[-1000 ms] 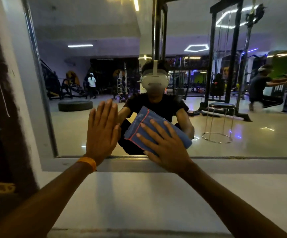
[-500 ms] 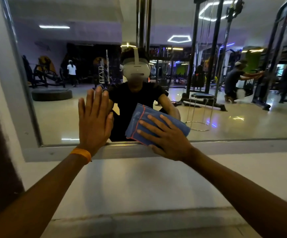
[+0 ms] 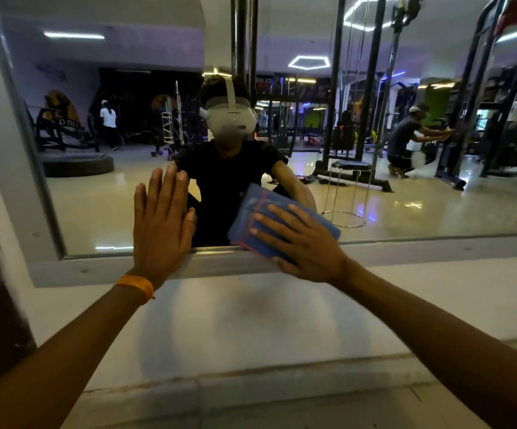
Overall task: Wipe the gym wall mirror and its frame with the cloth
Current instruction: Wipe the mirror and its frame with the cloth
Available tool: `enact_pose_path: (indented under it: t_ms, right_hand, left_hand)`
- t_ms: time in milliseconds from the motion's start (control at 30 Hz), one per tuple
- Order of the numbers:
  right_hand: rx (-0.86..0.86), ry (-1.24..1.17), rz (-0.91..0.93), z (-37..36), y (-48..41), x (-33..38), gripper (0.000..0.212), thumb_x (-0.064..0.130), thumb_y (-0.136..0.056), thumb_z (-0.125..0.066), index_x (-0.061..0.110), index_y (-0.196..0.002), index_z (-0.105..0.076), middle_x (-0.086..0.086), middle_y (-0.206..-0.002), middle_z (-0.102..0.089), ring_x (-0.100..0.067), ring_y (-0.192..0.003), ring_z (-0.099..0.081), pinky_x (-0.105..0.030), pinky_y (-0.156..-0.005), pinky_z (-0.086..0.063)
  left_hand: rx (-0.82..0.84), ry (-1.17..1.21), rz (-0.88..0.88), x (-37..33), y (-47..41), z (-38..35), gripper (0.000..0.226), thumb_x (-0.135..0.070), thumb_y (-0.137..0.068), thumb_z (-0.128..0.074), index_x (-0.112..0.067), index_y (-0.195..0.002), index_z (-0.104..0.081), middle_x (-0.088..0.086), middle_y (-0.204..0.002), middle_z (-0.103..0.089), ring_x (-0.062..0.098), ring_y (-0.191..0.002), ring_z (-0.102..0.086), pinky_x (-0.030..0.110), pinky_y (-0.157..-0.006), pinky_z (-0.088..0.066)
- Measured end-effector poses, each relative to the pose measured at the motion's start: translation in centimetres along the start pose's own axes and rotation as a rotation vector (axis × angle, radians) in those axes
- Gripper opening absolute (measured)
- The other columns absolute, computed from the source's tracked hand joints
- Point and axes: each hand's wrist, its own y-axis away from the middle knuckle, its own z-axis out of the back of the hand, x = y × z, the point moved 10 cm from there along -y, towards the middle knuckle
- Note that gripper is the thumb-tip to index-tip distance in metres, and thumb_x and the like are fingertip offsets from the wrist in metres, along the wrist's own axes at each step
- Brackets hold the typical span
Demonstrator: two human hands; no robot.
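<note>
One wide mirror (image 3: 405, 196) fills the wall, with its grey frame (image 3: 436, 252) along the bottom. The folded blue cloth (image 3: 251, 212) has slid lower since the earlier frame and now overlaps that frame, pressed by the flat, spread right hand (image 3: 306, 246). The left hand (image 3: 161, 230), above an orange wristband (image 3: 135, 284), stays flat on the glass.

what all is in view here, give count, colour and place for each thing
mirror: 1, reflects the gym, on the wall
frame: 1, grey, along the mirror's left and bottom edges
cloth: 1, blue with red stripe, folded, over the mirror's bottom edge and the frame
wall: 1, white, below the frame
wristband: 1, orange, left wrist
left hand: 1, flat on the mirror, left of the cloth
right hand: 1, fingers spread, pressing the cloth
</note>
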Motion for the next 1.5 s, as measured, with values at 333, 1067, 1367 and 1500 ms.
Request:
enact_pose_path:
  t_ms: [333,1067,1367,1500]
  right_hand:
    - [-0.007,-0.062,-0.025,-0.8,-3.7,4.0,0.066,0.048,-0.104,-0.037,0.017,-0.161,-0.026,-0.014,-0.168,-0.025,-0.031,-0.159,-0.007,-0.047,-0.129,0.002]
    - [-0.166,-0.015,-0.188,1.7,-2.8,-1.6,0.060,0.046,-0.108,-0.032,0.017,-0.160,-0.033,-0.014,-0.168,-0.027,-0.032,-0.158,-0.014,-0.050,-0.129,-0.005]
    - [-0.154,-0.076,-0.079,0.6,-8.7,4.5,0.060,0.043,-0.106,-0.042,0.015,-0.158,-0.035,-0.014,-0.166,-0.031,-0.029,-0.158,-0.009,-0.046,-0.130,-0.001]
    - [-0.084,-0.067,-0.015,0.3,-2.4,0.8,0.057,0.042,-0.109,-0.037,0.017,-0.160,-0.035,-0.013,-0.167,-0.028,-0.032,-0.159,-0.014,-0.053,-0.128,-0.014]
  left_hand:
    - [-0.002,-0.041,-0.022,4.1,1.2,1.9,0.065,-0.034,-0.107,-0.032,-0.013,-0.165,-0.014,0.012,-0.173,-0.004,0.037,-0.159,-0.006,0.060,-0.127,-0.003]
    - [0.014,-0.024,-0.007,5.8,1.0,2.5,0.066,-0.033,-0.106,-0.035,-0.010,-0.165,-0.016,0.015,-0.173,-0.008,0.035,-0.160,-0.006,0.059,-0.128,-0.006]
    - [-0.010,-0.070,-0.023,6.0,0.8,2.0,0.067,-0.035,-0.107,-0.036,-0.013,-0.165,-0.012,0.014,-0.173,-0.005,0.037,-0.160,-0.006,0.057,-0.128,-0.004]
    - [-0.018,-0.045,-0.026,5.9,0.9,2.4,0.067,-0.031,-0.106,-0.040,-0.011,-0.165,-0.015,0.015,-0.173,-0.008,0.037,-0.160,-0.006,0.061,-0.127,-0.009]
